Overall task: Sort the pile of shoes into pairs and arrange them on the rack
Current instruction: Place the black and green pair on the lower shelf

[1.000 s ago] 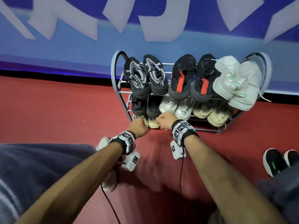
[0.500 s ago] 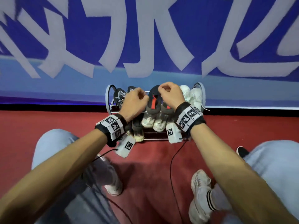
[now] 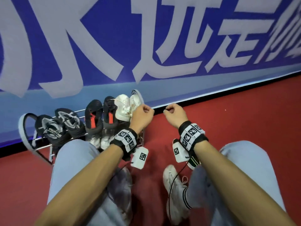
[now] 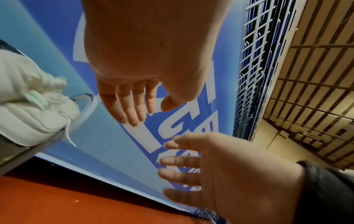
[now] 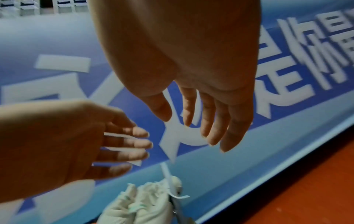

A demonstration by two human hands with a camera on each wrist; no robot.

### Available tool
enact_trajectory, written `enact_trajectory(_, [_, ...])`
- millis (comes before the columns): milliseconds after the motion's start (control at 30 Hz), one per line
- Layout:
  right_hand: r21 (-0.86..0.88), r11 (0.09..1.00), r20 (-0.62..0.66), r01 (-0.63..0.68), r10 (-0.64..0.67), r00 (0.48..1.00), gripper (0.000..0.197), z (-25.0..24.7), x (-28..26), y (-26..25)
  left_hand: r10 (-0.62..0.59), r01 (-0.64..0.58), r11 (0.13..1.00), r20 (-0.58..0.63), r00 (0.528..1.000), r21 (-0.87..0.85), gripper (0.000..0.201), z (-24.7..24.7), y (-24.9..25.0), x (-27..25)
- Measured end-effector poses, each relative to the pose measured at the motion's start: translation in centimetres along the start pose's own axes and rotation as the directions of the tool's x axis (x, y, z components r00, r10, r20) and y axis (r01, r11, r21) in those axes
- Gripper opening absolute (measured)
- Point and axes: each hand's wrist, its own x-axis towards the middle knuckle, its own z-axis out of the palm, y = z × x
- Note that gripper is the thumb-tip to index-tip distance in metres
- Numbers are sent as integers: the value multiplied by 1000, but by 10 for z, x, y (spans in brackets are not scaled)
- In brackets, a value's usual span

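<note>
The metal shoe rack stands against the blue wall. Its top tier holds a black-and-white patterned pair, a black pair with red tongues and a white pair. Pale shoes show on a lower tier, partly hidden by my knee. My left hand hovers in front of the rack's right end, fingers loose, holding nothing. My right hand hovers to the right of the rack, also empty. The left wrist view shows the left hand's fingers relaxed beside the white pair; the right wrist view shows the right hand's fingers relaxed.
A black shoe with green stripes lies on the red floor behind my right wrist. My legs in light jeans and white sneakers fill the lower view. The blue banner wall stands behind the rack.
Both hands rose from the rack's lowest tier and moved right, to the rack's right end. They hold nothing. The head view swung right and my legs came into view.
</note>
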Motion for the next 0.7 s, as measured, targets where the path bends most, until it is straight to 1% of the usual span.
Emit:
enact_trajectory(67, [-57,994,-47,-92,89,995,20,-11,9,29,38,-38,999,70,997,-7,13,32,8,15])
enact_trajectory(100, [-84,987,-48,-139,135,990,20,-16,14,42,53,-52,999,88,995,-5,15,47,9,22])
enact_trajectory(167, [-129,961,-52,-244,239,970,22,-22,26,73,42,-46,998,123,991,33,11,76,3,31])
enact_trajectory(233, [-141,926,-41,-350,348,937,21,-23,35,111,-8,-7,995,143,990,101,7,103,-15,37])
enact_trajectory(333, [-151,860,-15,-487,491,871,13,-23,32,184,-161,129,974,166,973,187,13,150,-52,38])
enact_trajectory(400, [-193,823,22,-534,548,836,20,-26,19,231,-286,231,938,200,937,258,19,185,-83,33])
enact_trajectory(433, [-225,811,50,-541,564,824,23,-28,12,256,-327,254,920,225,918,300,20,203,-99,29])
enact_trajectory(500, [-268,771,111,-577,620,777,22,-29,1,303,-366,250,891,276,888,379,22,236,-128,20])
enact_trajectory(533, [-285,751,111,-596,643,757,29,-26,0,330,-381,243,879,300,875,410,25,252,-143,16])
enact_trajectory(567, [-317,729,113,-607,665,738,42,-23,-1,355,-393,232,870,329,859,435,27,266,-157,11])
enact_trajectory(600, [-335,721,120,-606,670,732,50,-22,-2,371,-405,222,864,361,840,452,28,278,-169,5])
enact_trajectory(633, [-345,730,145,-590,662,735,51,-20,-3,383,-418,213,859,394,819,466,28,289,-183,-1])
enact_trajectory(700, [-357,713,164,-603,684,711,48,-12,1,407,-442,218,858,450,776,466,28,308,-206,-13])
